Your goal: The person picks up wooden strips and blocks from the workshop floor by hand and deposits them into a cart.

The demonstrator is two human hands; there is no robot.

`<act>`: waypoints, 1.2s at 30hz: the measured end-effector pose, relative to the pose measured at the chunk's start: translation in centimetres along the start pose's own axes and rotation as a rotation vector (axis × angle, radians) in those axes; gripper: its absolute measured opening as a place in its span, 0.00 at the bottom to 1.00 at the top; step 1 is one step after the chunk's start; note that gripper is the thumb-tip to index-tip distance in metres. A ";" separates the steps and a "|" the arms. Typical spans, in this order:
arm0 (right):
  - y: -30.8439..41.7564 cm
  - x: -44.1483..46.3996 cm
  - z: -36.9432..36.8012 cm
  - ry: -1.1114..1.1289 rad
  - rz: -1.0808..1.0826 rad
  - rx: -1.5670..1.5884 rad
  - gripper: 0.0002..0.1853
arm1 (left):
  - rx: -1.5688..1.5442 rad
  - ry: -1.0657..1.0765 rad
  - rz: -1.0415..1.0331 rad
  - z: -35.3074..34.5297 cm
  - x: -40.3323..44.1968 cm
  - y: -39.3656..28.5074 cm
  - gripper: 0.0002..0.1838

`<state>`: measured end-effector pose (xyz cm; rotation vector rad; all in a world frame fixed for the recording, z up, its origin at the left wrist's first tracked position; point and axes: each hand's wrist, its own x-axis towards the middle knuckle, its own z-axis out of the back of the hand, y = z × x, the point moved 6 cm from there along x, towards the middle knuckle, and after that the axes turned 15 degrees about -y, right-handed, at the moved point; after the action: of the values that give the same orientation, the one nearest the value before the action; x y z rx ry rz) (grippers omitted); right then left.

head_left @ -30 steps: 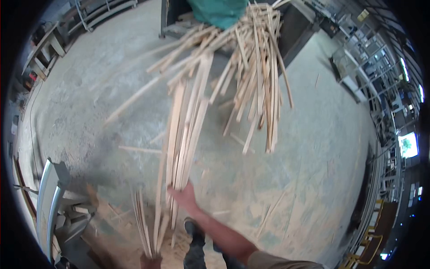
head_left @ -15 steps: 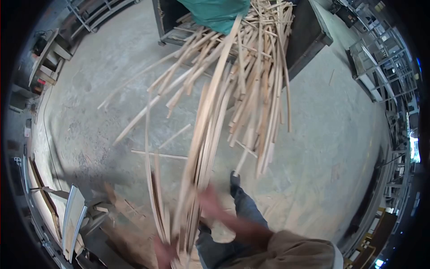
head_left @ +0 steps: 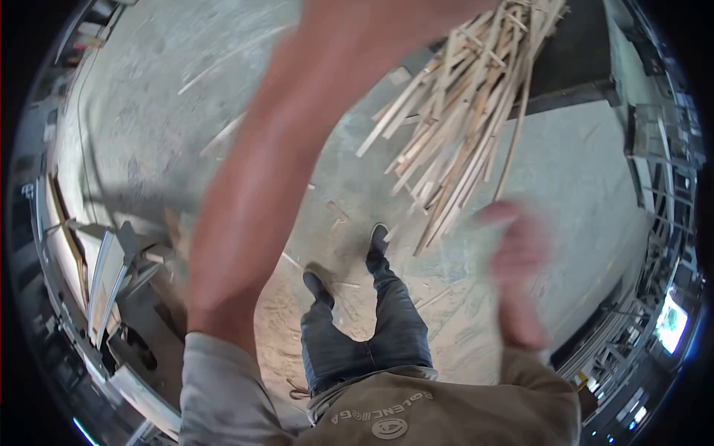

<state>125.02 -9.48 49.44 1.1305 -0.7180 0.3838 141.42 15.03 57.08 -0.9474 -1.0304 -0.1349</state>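
My left arm stretches up across the view, and my left hand reaches the top edge. Its fingers are cut off there, so what they touch or hold does not show. Just right of that hand, in the image, a heap of thin wooden strips fans down and out over the floor. My right hand hangs over the floor near the strips' lower right ends. It is blurred by motion, but a finger or thumb stands apart from the others and nothing shows in it. A gap separates it from the strips.
A dark box-like frame stands behind the strips. Loose strips and sawdust lie on the concrete floor around my feet. Panels and metal offcuts are piled at left. Metal racks line the right side.
The long bundle of strips between my hands is out of sight. My left arm has swung up to the top edge. My right hand has moved up and right, and the view has shifted.
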 end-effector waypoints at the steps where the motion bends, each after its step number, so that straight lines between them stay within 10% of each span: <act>1: -1.0 -9.9 -4.6 0.206 -0.902 0.115 0.09 | 0.064 -0.040 -0.118 1.7 -1.7 -0.3 0.11; 2: -0.4 -19.1 -8.1 0.358 -1.131 0.210 0.10 | -0.045 0.036 -0.273 4.5 -5.9 1.9 0.06; 3: 2.2 -24.9 -10.0 0.531 -0.888 0.257 0.11 | 0.057 0.167 -0.150 8.3 -11.4 5.1 0.08; 6: 10.0 -31.7 -13.7 0.946 -1.070 0.138 0.11 | 0.329 0.361 0.593 23.3 -29.3 11.0 0.11; 12: 5.8 -37.8 -16.2 0.932 -1.060 -0.187 0.12 | 0.466 0.824 1.017 44.8 -49.4 9.2 0.24; 15: -0.7 -39.4 -17.0 0.518 -1.177 -0.341 0.14 | 0.433 0.812 0.939 47.0 -50.6 13.7 0.24; 23: -22.3 -47.5 -18.2 0.653 -0.964 -0.664 0.21 | 0.495 1.128 0.285 39.9 -60.7 41.0 0.24; 27: -37.8 -52.6 -14.8 0.629 -0.920 -0.950 0.23 | 0.673 1.262 0.389 30.9 -64.6 55.3 0.32; 36: -56.0 -66.1 -9.5 0.476 -0.466 -1.092 0.24 | 0.441 1.079 0.127 17.8 -74.4 64.8 0.21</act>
<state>114.98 -18.07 -36.71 0.1190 -0.1439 -0.1562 121.98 43.90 -36.87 -0.4059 0.0136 -0.2607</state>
